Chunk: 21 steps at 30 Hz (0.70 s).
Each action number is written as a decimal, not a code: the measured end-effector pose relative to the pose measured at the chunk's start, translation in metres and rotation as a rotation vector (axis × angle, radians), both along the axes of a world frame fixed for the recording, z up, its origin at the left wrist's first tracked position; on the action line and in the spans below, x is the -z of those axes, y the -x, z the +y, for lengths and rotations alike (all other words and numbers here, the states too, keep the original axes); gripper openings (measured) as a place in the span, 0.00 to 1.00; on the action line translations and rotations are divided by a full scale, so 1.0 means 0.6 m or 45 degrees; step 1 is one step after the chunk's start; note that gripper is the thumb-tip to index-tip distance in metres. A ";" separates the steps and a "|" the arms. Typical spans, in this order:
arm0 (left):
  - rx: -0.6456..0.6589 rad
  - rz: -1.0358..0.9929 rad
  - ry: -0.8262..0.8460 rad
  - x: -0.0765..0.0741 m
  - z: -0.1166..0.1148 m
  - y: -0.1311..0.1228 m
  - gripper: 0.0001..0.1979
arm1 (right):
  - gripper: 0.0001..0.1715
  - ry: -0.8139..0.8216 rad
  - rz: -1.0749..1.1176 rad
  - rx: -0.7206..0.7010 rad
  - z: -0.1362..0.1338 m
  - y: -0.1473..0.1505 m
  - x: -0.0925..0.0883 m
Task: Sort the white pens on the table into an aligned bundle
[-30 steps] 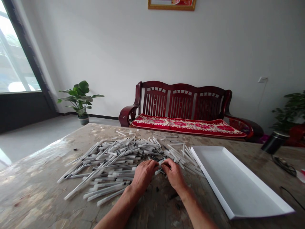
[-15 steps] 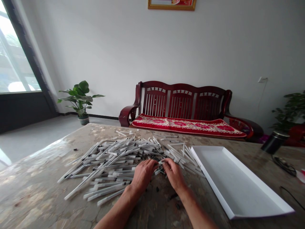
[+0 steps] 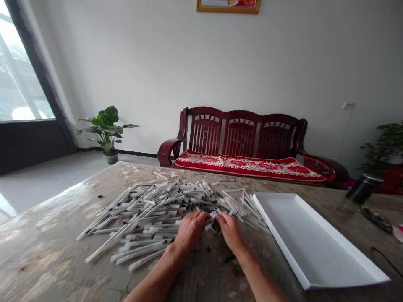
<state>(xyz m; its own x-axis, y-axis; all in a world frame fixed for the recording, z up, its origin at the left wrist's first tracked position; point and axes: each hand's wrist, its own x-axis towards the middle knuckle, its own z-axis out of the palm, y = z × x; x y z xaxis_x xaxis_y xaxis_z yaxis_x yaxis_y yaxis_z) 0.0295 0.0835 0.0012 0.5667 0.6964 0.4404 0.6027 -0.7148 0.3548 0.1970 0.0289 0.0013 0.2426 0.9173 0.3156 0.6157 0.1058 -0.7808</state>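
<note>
Both my hands work close together at the near edge of a heap of pens (image 3: 151,205), mostly white, translucent barrels with caps and some dark tips. My left hand (image 3: 191,228) has its fingers bent and pressed together in a pinch. Facing it a short gap away, my right hand (image 3: 231,233) is also closed, thumb against fingers. What the fingertips hold is too small to name; a pale bit shows between them. Small black pieces (image 3: 206,207) lie just beyond the hands, and a few more are scattered on the table nearer to me.
A shallow white box lid (image 3: 327,243) lies on the patterned table (image 3: 56,247) to the right of the pens. Farther right are a black cylindrical pot (image 3: 363,188) and a dark cable (image 3: 378,220). Behind the table stands a red wooden bench (image 3: 241,136).
My right hand's fingers have curled in more, and both hands have dipped slightly. The pens and the box lid lie as before.
</note>
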 end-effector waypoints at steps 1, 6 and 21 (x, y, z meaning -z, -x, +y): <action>0.006 0.005 0.007 0.000 0.000 0.000 0.10 | 0.23 -0.010 0.003 -0.015 0.001 -0.001 0.001; 0.007 -0.001 0.093 -0.001 0.002 0.000 0.11 | 0.15 -0.059 0.194 -0.137 0.005 -0.006 0.001; -0.010 -0.031 0.168 -0.004 0.004 0.002 0.11 | 0.18 -0.122 0.024 -0.061 0.000 -0.007 -0.003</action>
<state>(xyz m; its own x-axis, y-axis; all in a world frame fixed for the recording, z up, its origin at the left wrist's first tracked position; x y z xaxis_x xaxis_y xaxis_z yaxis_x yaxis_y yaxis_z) 0.0281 0.0859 0.0035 0.5510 0.7537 0.3584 0.5983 -0.6561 0.4600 0.2015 0.0292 0.0029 0.2056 0.8939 0.3983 0.5936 0.2097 -0.7770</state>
